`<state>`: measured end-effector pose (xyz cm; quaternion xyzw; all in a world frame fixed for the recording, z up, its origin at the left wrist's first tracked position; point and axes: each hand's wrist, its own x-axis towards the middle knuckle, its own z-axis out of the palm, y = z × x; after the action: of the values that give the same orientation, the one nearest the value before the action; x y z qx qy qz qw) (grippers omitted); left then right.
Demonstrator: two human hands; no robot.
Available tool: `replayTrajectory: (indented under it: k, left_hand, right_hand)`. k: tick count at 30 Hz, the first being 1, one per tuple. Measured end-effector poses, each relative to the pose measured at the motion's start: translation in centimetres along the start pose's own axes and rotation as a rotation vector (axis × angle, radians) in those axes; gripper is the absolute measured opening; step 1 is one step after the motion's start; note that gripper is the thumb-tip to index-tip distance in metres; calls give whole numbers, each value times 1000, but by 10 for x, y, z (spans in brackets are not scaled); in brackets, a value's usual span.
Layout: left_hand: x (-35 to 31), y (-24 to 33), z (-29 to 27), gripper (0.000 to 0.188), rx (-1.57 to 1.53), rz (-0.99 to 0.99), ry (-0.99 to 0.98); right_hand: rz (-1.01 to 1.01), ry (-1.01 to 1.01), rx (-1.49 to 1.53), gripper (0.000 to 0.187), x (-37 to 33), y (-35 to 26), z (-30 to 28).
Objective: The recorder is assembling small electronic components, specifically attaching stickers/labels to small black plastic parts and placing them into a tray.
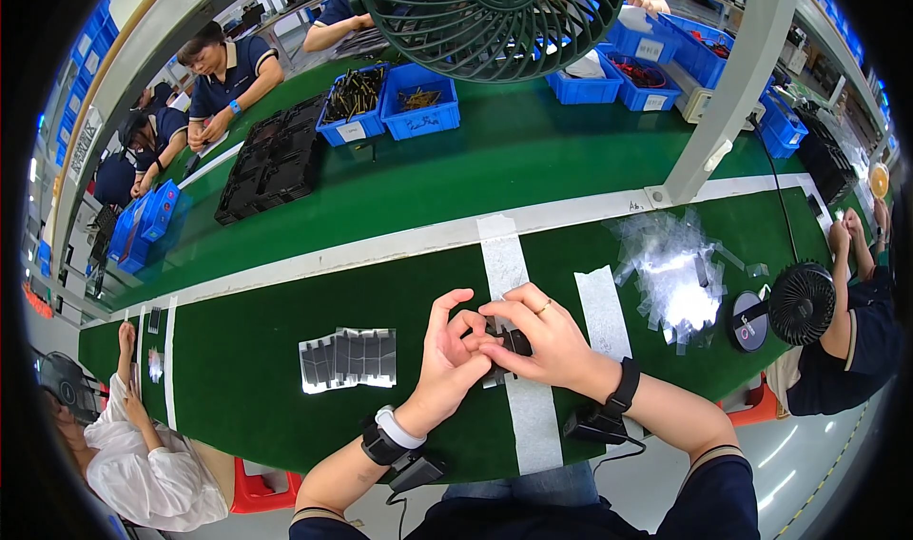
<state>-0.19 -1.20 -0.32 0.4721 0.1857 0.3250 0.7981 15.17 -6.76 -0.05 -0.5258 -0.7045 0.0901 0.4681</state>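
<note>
My left hand [451,355] and my right hand [547,340] meet above the middle of the green table, on a white strip [540,435]. Their fingertips are pinched together, and what they hold is too small and covered to make out. Several small black flat pieces [514,341] show beneath and between my fingers, partly hidden by them. Left of my left hand lies a row of overlapping black rectangular pieces [348,359] with shiny clear edges. A second white strip [603,312] lies beyond my right hand.
A loose heap of clear film pieces [680,279] lies to the right, beside a small black desk fan [801,302]. A larger fan [495,17] hangs overhead near a white post [728,93]. Blue bins [421,117] and black trays [271,164] stand across the table. Co-workers sit on both sides.
</note>
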Motion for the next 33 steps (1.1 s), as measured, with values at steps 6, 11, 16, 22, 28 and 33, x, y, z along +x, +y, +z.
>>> replayTrajectory:
  k: [6, 11, 16, 22, 28, 33]
  left_hand:
    - [0, -1, -1, 67, -2, -1, -6]
    - [0, -1, -1, 66, -4, -7, 1]
    - [0, -1, -1, 66, -2, -8, -7]
    - [0, -1, -1, 66, -11, -13, -6]
    - [0, -1, -1, 67, -14, -12, -14]
    - [0, 0, 0, 66, -11, -18, -6]
  right_hand:
    - [-13, 14, -11, 43, -1, 1, 1]
    - [-11, 10, -11, 43, 0, -1, 0]
    - [0, 10, -2, 42, 0, -1, 0]
    - [-4, 15, -8, 42, 0, 0, 1]
    - [-6, 21, -16, 42, -1, 1, 1]
    - [-14, 34, -24, 42, 0, 0, 1]
